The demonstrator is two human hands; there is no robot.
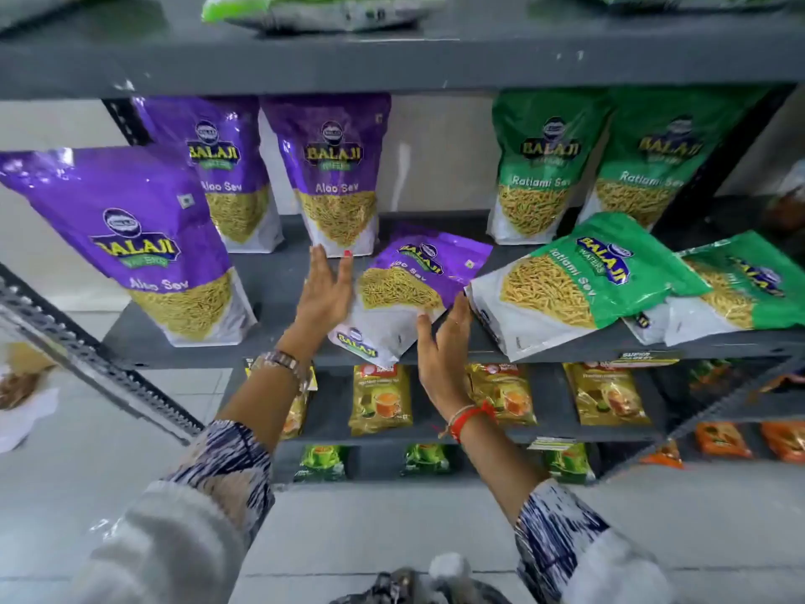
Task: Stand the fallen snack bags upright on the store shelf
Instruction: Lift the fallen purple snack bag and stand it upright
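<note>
A purple Aloo Sev bag (405, 289) lies fallen on the grey shelf (279, 276), its top pointing back and to the right. My left hand (326, 289) rests flat against the bag's left side, fingers spread. My right hand (444, 346) touches its lower right edge, fingers apart. Neither hand has closed around it. Two green Ratlami Sev bags (583, 281) (740, 289) lie fallen to the right, overlapping. Three purple bags (130, 237) (231, 167) (335, 172) and two green bags (536, 167) (649, 159) stand upright.
The shelf above (392, 63) hangs low over the upright bags. Yellow tea packets (381, 398) sit on the shelf below, with green and orange packets lower down. A slotted metal upright (87, 342) crosses at the left.
</note>
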